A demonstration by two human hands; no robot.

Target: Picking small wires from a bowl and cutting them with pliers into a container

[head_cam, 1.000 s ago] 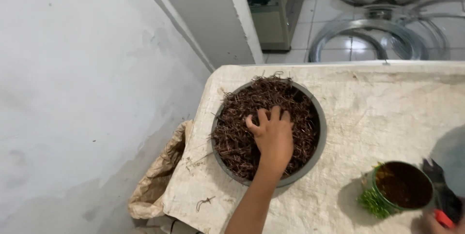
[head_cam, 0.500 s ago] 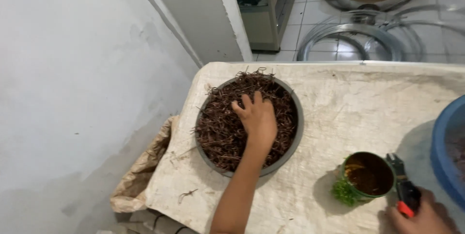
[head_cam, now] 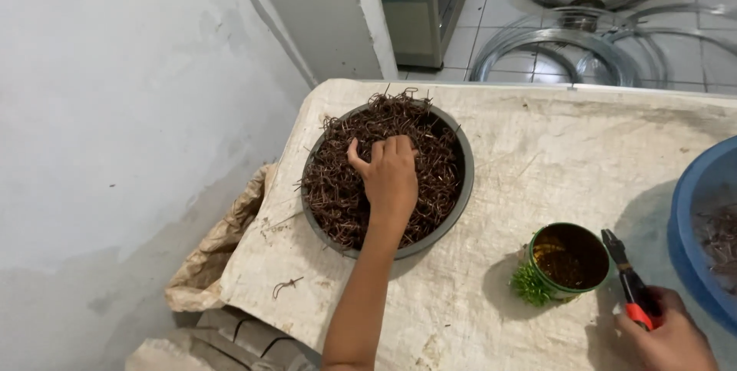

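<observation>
The left hand (head_cam: 390, 178) is down in the grey bowl (head_cam: 459, 202), fingers (head_cam: 384, 150) curled and pressing into a tangled heap of dark brown wire pieces (head_cam: 338, 187). The grip there looks half closed around a clump, though whether any pieces are truly caught under the palm cannot be told. The bowl sits toward the left end of the cloth-covered surface (head_cam: 537, 148), close to the edge by the grey wall (head_cam: 115, 110).

Over at the lower right, the right hand (head_cam: 672, 336) is wrapped firmly around the red handles of a pair of pliers (head_cam: 631, 283), nose pointing up toward the blue tub (head_cam: 687, 225). Just beside the pliers stands a small green tin (head_cam: 570, 260) with dark contents, a tuft of green fibre (head_cam: 531, 285) at its base.

One stray wire piece (head_cam: 285, 287) lies alone near the front left corner of the surface. A crumpled brown sack (head_cam: 219, 252) hangs beside that edge.

The pieces are hooked and matted together, so a pinch with the fingertips and a slight shake as it lifts would likely free a few cleanly; a deep fistful would probably drag a whole knot over the rim. Coils of wire (head_cam: 553, 52) rest on the tiled floor beyond.
</observation>
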